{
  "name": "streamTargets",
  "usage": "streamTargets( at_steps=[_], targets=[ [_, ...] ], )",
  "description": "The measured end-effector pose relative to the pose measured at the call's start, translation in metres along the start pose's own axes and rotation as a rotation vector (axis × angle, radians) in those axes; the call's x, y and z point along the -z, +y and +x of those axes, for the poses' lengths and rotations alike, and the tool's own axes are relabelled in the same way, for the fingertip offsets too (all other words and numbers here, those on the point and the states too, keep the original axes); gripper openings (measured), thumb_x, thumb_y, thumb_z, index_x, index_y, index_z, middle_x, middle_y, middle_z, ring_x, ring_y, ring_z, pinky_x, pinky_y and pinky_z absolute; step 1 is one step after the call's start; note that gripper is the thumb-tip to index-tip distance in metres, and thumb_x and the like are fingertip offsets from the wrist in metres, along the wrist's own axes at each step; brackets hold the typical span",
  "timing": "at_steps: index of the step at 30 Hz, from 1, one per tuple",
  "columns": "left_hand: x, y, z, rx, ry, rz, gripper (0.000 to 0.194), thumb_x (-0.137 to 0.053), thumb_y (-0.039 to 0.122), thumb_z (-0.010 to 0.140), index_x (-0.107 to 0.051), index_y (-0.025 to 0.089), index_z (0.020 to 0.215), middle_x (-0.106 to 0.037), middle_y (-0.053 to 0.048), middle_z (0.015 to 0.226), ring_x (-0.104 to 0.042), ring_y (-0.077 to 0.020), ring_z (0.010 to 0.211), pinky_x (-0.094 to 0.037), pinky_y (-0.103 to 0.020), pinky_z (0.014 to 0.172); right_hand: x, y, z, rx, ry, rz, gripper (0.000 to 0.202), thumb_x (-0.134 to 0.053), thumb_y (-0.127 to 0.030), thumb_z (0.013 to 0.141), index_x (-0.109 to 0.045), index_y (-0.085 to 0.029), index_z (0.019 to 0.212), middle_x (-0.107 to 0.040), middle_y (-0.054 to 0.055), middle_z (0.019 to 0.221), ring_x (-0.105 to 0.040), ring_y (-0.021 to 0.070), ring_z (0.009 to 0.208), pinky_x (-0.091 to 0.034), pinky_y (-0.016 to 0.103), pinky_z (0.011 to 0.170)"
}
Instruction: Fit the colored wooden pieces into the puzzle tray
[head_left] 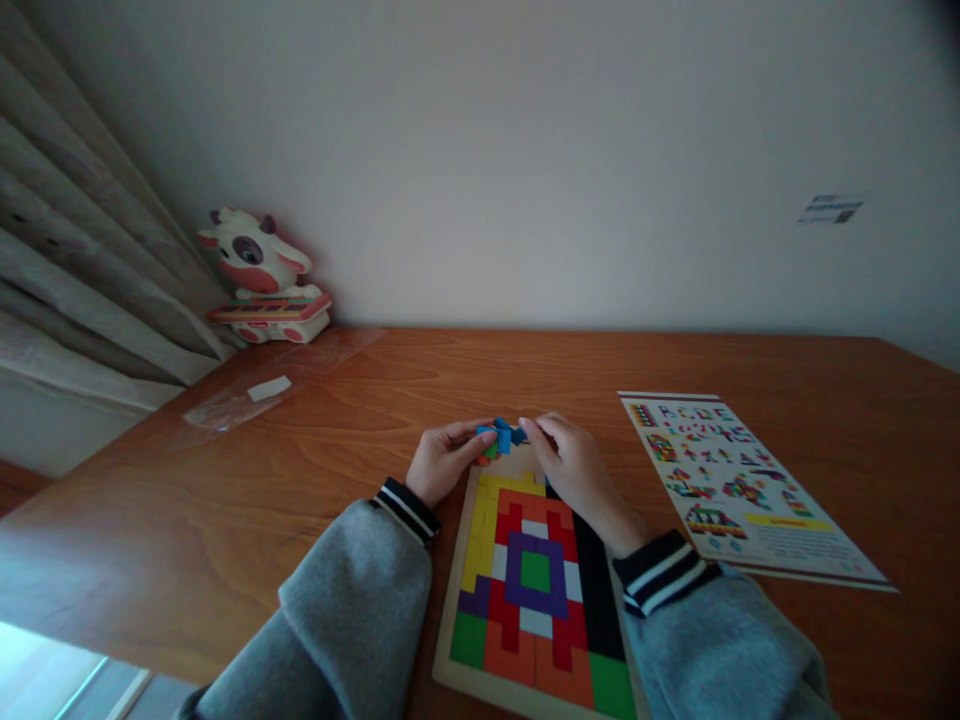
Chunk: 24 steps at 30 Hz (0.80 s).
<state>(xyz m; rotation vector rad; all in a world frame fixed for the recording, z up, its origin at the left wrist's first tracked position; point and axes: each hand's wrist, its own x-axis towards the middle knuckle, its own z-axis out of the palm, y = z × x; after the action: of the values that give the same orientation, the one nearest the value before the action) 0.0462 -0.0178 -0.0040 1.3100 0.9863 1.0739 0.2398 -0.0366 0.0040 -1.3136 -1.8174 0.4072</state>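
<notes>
Two hands meet at the far edge of a wooden puzzle tray (444, 620), both pinching the same blue puzzle piece (501, 435) just above the tray's top rim. The left hand (442, 465) is curled, thumb and fingertips closed on the piece's left end; the right hand (574, 470) is curled too, fingertips closed on its right end. A bit of orange and green shows under the blue piece, too small to tell apart.

Inside its pale raised rim the tray is packed almost full with flat, blocky coloured pieces: yellow, red, purple, white, green, orange and a long black strip, fitted flush.

Beyond the hands the wooden table (525, 375) lies bare back to the wall. A glossy printed pattern sheet (739, 490) lies flat just right of the tray. Well off to the left a crinkled clear plastic bag (277, 385) lies near a plastic cow toy (262, 280) in the corner, beside pleated curtains (82, 270). The table's near-left edge drops away to the floor.
</notes>
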Motion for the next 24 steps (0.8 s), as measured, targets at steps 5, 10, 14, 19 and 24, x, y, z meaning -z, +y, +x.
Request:
streamTargets(
  at_steps=[5,10,14,19,24],
  targets=[
    [-0.001,0.000,-0.001,0.009,-0.011,-0.040,0.045,-0.078,0.042,0.073,-0.072,0.015,0.108,-0.076,-0.008,0.097,-0.071,-0.0183,0.083,-0.058,-0.028,0.071,0.007,-0.009,-0.005,0.016,-0.040,0.113,0.036,-0.042,-0.042,0.099,-0.062,-0.022,0.078,-0.063,0.003,0.077,-0.060,0.0173,0.073,-0.045,0.029,0.068],
    [0.000,0.000,0.000,0.051,-0.008,-0.092,0.047,-0.082,0.041,0.067,-0.072,0.013,0.104,-0.077,-0.009,0.094,-0.071,-0.0168,0.078,-0.057,-0.026,0.068,0.010,-0.011,-0.009,0.015,-0.137,0.065,0.039,-0.039,-0.042,0.100,-0.067,-0.021,0.082,-0.064,0.004,0.077,-0.061,0.0173,0.071,-0.045,0.030,0.069],
    [0.009,0.002,0.005,0.012,0.129,-0.065,0.052,-0.082,0.044,0.067,-0.071,0.013,0.107,-0.076,-0.009,0.095,-0.072,-0.0190,0.081,-0.059,-0.029,0.071,0.016,-0.006,-0.019,0.036,-0.221,-0.132,0.029,-0.057,-0.047,0.090,-0.072,-0.022,0.093,-0.068,0.007,0.092,-0.063,0.0227,0.089,-0.047,0.038,0.083],
    [0.035,0.000,0.013,-0.098,0.223,0.129,0.052,-0.077,0.047,0.072,-0.070,0.013,0.110,-0.075,-0.010,0.099,-0.071,-0.0218,0.083,-0.059,-0.032,0.069,0.017,0.001,-0.028,-0.023,-0.237,-0.215,0.023,-0.072,-0.045,0.078,-0.073,-0.023,0.088,-0.069,0.008,0.097,-0.063,0.0264,0.091,-0.048,0.042,0.082],
    [0.058,-0.001,0.016,-0.162,0.262,0.535,0.039,-0.071,0.047,0.077,-0.075,0.016,0.101,-0.076,-0.008,0.088,-0.069,-0.0212,0.078,-0.055,-0.030,0.069,0.010,0.008,-0.028,-0.127,-0.226,-0.082,0.021,-0.076,-0.036,0.072,-0.070,-0.022,0.087,-0.070,0.006,0.093,-0.064,0.0239,0.086,-0.050,0.038,0.077]
  ],
)
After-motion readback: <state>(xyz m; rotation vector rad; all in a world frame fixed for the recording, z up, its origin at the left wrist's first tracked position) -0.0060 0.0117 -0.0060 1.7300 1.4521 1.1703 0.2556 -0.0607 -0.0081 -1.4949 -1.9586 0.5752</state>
